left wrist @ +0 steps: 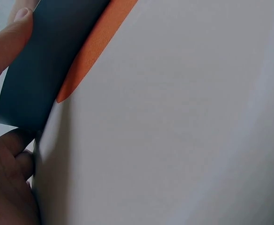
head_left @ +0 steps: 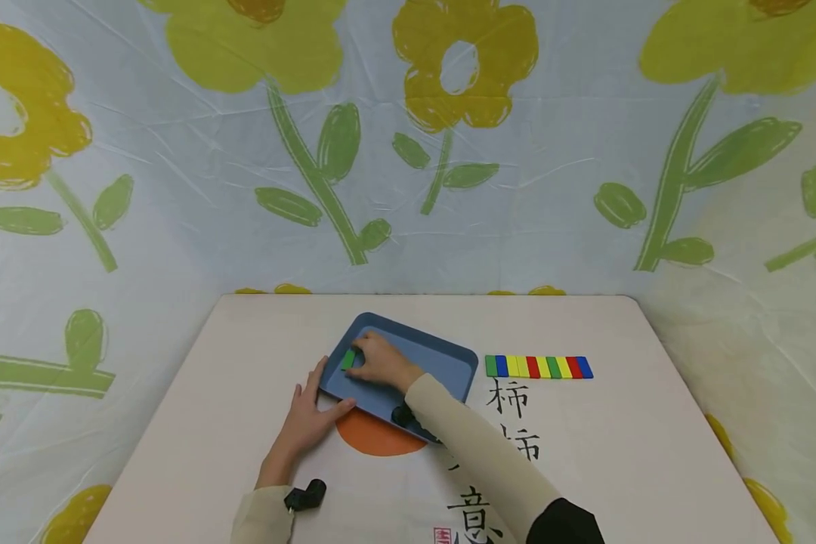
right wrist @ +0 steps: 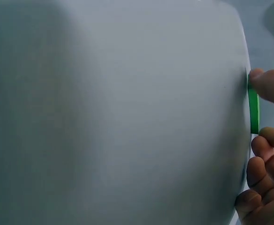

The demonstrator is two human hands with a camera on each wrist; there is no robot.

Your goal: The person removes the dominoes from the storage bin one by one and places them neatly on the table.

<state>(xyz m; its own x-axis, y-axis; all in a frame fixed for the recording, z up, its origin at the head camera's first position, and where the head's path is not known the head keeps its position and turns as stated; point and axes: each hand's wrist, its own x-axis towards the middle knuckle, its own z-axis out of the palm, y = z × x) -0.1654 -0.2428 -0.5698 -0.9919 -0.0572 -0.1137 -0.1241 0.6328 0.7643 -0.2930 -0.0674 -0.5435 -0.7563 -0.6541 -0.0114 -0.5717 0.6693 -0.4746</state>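
Observation:
A blue tray (head_left: 442, 355) lies at an angle on the table. Its left corner sits between the thumb and fingers of my left hand (head_left: 306, 419), which holds it; in the left wrist view the thumb (left wrist: 10, 44) presses the tray's dark side wall (left wrist: 48, 61). Inside the tray is a small green tile (head_left: 348, 360). My right hand (head_left: 384, 363) reaches over the tray and pinches this tile by its ends. The right wrist view shows the green tile (right wrist: 254, 110) between thumb and fingertip, with the other fingers curled beside it.
Right of the tray, a row of green, blue, yellow and red tiles (head_left: 539, 367) lies side by side. The table (head_left: 625, 453) bears black brush characters (head_left: 476, 514) and an orange shape (head_left: 377, 438), partly covered by the tray. A flowered cloth (head_left: 517, 227) hangs behind.

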